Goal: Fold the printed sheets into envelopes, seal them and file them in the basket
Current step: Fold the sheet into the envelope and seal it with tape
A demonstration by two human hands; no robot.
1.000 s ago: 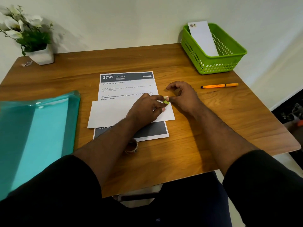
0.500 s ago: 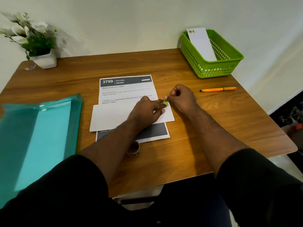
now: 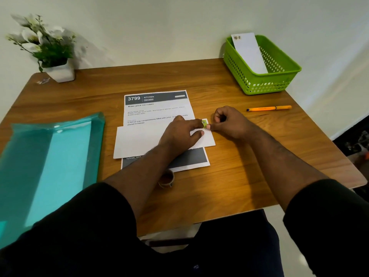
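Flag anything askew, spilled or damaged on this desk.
Nothing spilled or damaged. The white envelope lies slightly crooked across the printed sheet, overhanging both sides, while both hands work a small green sticker at its top right corner.

Soft dim indoor light, wall brighter toward 3 o'clock, faint sheen on the tabletop (image 3: 229, 188), plant (image 3: 47, 44) at 10 o'clock blurred, shadow cast rightward, wide-angle bowing at edges.

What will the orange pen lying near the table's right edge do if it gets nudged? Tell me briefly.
The slim orange pen looks round-bodied and lies flat on the smooth wooden table, so it will probably roll rather than slide. It seems light and stiff, so a slight push should move it. Being close to the right edge, it might roll off.
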